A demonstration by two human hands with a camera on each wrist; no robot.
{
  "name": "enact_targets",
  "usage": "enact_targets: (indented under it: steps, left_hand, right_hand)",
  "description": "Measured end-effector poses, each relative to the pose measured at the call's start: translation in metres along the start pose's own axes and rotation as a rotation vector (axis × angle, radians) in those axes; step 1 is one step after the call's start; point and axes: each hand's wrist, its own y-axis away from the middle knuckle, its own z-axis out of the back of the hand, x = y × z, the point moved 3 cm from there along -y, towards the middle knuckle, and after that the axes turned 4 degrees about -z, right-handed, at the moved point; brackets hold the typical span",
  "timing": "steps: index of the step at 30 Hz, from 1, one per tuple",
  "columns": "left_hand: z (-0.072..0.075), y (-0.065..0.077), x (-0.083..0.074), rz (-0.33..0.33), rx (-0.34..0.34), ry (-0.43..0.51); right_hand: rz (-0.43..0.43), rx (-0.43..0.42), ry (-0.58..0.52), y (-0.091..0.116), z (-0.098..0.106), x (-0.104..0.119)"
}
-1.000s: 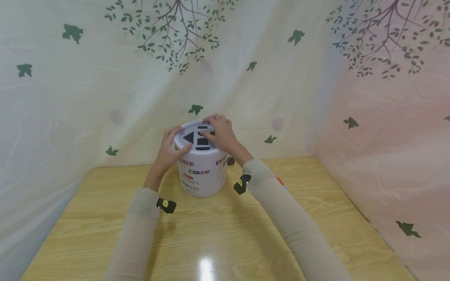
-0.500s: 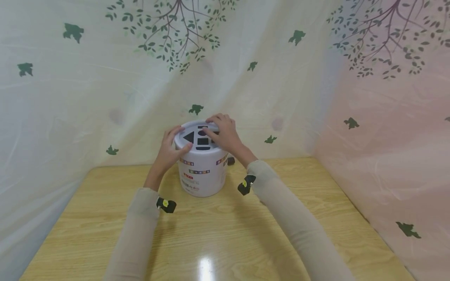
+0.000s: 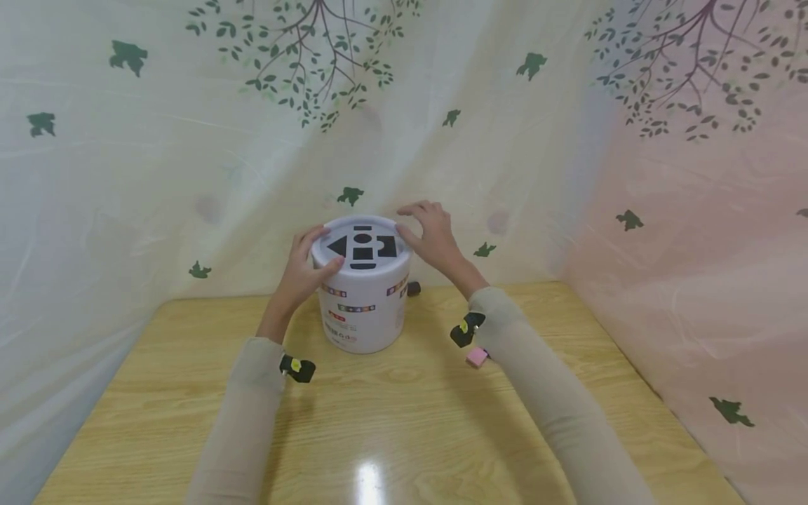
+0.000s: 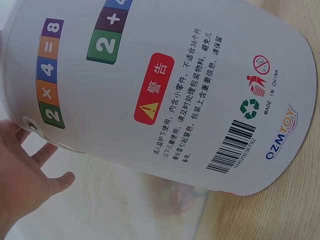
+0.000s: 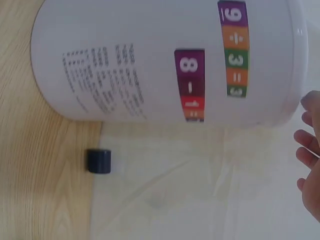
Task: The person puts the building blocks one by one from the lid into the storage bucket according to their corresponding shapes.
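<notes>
A white toy bucket (image 3: pixel 362 326) stands upright on the wooden table. Its lid (image 3: pixel 386 264) has several dark cut-out shapes, among them a triangle, an oval and a square. My left hand (image 3: pixel 301 270) holds the lid's left rim, thumb at the front edge and fingers spread round the side. Beside the right rim hangs my right hand (image 3: pixel 435 235), fingers loosely bent and nothing in them. In the right wrist view the fingertips of my right hand (image 5: pixel 311 150) come close to the rim; whether they touch it, I cannot tell. Warning text and a barcode face the left wrist camera.
A pink block (image 3: pixel 477 358) lies on the table by my right forearm, with something dark partly hidden behind it. Behind the bucket's right side sits a small dark cylinder (image 5: pixel 99 161). A leaf-printed curtain (image 3: pixel 404 161) runs along the table's back edge.
My right hand has left the top of the lid and moved right, uncovering the cut-outs on that side. The pink block has come into sight. My left hand and the bucket stay put.
</notes>
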Motion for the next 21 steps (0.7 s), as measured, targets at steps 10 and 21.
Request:
enact_targets:
  steps: [10,21]
  left_hand:
    - [0.0,0.0,0.0,0.009,0.004,0.004]
    - [0.001,0.002,-0.014,0.029,0.024,0.032]
  right_hand:
    - [-0.024,-0.047,0.017,0.019,0.001,-0.048]
    - [-0.108,0.14,0.099,0.051,-0.037,-0.092]
